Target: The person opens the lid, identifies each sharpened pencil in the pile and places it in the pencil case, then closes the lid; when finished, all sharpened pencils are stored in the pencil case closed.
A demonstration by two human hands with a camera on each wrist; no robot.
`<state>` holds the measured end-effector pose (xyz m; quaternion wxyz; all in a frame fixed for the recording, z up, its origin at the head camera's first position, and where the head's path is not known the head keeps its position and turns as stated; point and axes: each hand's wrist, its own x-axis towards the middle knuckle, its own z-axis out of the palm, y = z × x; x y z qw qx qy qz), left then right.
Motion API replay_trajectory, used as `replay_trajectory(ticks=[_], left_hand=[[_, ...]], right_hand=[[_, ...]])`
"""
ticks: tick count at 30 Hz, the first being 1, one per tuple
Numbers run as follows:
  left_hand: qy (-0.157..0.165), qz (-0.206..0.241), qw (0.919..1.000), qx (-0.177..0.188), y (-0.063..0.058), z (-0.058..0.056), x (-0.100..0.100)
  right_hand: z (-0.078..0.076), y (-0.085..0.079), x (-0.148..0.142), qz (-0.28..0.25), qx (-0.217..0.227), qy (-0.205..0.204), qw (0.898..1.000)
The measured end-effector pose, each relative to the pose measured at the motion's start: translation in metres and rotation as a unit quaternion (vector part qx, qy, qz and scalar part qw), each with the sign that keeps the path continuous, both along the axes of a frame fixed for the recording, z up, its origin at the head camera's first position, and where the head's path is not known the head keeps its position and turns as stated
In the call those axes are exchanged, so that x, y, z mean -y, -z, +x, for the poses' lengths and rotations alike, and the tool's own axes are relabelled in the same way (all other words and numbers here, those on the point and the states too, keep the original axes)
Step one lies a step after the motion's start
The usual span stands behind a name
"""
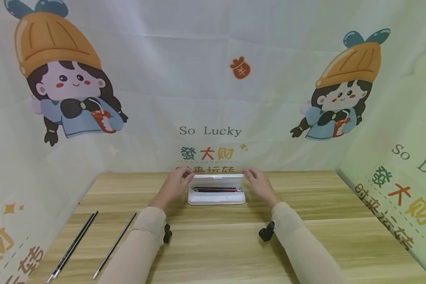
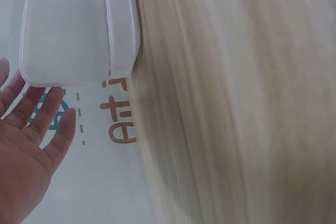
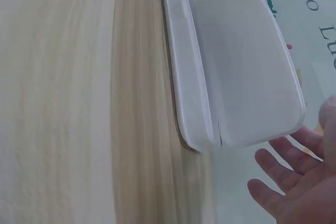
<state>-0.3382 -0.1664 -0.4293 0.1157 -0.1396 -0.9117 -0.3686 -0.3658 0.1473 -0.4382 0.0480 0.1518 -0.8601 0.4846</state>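
Observation:
A white pencil case [image 1: 216, 199] stands at the back of the table with its lid [image 1: 218, 182] raised. Inside lie several dark and red pencils [image 1: 216, 190]. My left hand [image 1: 175, 183] is at the lid's left corner, its fingers loosely extended along the lid's end in the left wrist view. At the opposite corner is my right hand [image 1: 260, 185]; the right wrist view shows its fingers spread, with the fingertips right at the lid's edge [image 3: 262, 141].
Two dark pencils [image 1: 74, 244] lie side by side on the left of the wooden table [image 1: 216, 244]. A single pencil [image 1: 115, 244] lies nearer my left sleeve [image 1: 138, 240]. Behind the case hangs a printed cloth backdrop [image 1: 213, 86], which also runs along both sides.

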Motion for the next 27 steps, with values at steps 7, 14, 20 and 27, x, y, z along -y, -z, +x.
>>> replay_trajectory(ticks=[7, 14, 20, 27], left_hand=[[0.003, -0.01, 0.9996, 0.026, 0.005, 0.003, -0.001], [0.012, -0.011, 0.9992, 0.036, 0.009, 0.003, -0.001], [0.015, -0.029, 0.9973, 0.066, 0.015, 0.001, 0.003], [0.031, -0.054, 0.9927, 0.103, 0.021, 0.0, 0.005]], right_hand=[[-0.003, -0.006, -0.003, 0.077, 0.007, -0.036, 0.996], [-0.005, -0.009, -0.008, 0.11, 0.042, -0.1, 0.988], [-0.003, -0.006, -0.01, 0.145, 0.057, -0.129, 0.979], [-0.004, -0.003, -0.007, 0.212, 0.069, -0.146, 0.964]])
